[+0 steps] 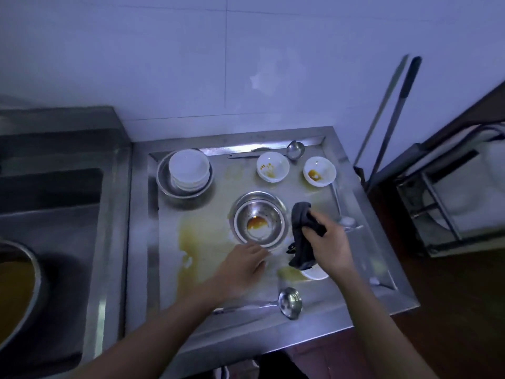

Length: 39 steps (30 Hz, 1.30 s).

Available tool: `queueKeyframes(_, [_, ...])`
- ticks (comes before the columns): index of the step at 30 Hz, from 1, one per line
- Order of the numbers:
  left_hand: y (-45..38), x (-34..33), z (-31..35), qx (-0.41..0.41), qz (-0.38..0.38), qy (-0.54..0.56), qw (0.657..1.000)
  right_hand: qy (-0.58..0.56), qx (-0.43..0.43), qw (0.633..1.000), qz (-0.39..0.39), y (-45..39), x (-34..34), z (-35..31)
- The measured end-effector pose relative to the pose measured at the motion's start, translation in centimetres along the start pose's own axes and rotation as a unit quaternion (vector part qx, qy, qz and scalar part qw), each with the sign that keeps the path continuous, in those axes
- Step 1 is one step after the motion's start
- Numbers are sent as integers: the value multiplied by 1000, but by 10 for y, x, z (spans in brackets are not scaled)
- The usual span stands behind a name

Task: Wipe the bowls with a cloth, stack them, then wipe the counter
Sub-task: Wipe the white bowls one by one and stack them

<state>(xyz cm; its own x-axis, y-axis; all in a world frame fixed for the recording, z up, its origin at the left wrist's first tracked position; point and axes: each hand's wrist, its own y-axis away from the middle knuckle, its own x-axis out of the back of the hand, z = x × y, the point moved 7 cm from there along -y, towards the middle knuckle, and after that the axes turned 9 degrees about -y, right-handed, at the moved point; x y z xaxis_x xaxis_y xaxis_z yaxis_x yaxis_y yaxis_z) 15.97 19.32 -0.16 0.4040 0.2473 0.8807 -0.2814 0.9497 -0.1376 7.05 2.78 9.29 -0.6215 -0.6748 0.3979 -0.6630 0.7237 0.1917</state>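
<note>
A steel bowl (pixel 259 218) with brown sauce in its bottom sits mid-counter. My left hand (pixel 240 265) reaches its near rim, fingers slightly bent; whether it grips the rim I cannot tell. My right hand (pixel 329 242) grips a dark grey cloth (pixel 300 231) just right of that bowl. Under the hanging cloth lies a white bowl (pixel 315 273), mostly hidden. Two sauce-stained white bowls (pixel 272 166) (pixel 319 170) stand at the back. A stack of white bowls (pixel 189 169) rests in a steel bowl (pixel 164 184) at the back left.
The steel counter (pixel 207 214) carries yellowish smears at its left and front. Ladles lie at the back (pixel 295 149), the right (pixel 345 220) and the front (pixel 289 302). A sink (pixel 54 214) with a pot (pixel 16 285) is on the left. A rack (pixel 451 209) stands on the right.
</note>
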Motion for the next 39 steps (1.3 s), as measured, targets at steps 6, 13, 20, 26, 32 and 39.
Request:
queueKeyframes(6, [-48, -71, 54, -64, -87, -70, 992, 7, -36, 999, 38, 4, 70, 46])
queueKeyframes(13, [-93, -147, 92, -86, -236, -200, 947, 3, -67, 998, 16, -6, 123, 118])
queueKeyframes(20, [-96, -184, 97, -48, -284, -283, 915, -37, -114, 993, -10, -6, 146, 167])
queueKeyframes(26, [-102, -142, 88, 121, -169, -105, 973, -46, -118, 991, -52, -18, 147, 170])
queueKeyframes(32, [-94, -73, 71, 395, -1, 292, 871, -20, -29, 991, -129, -31, 124, 130])
queueKeyframes(39, [-91, -12, 75, 382, 59, 414, 824, 89, 232, 947, -205, -28, 52, 48])
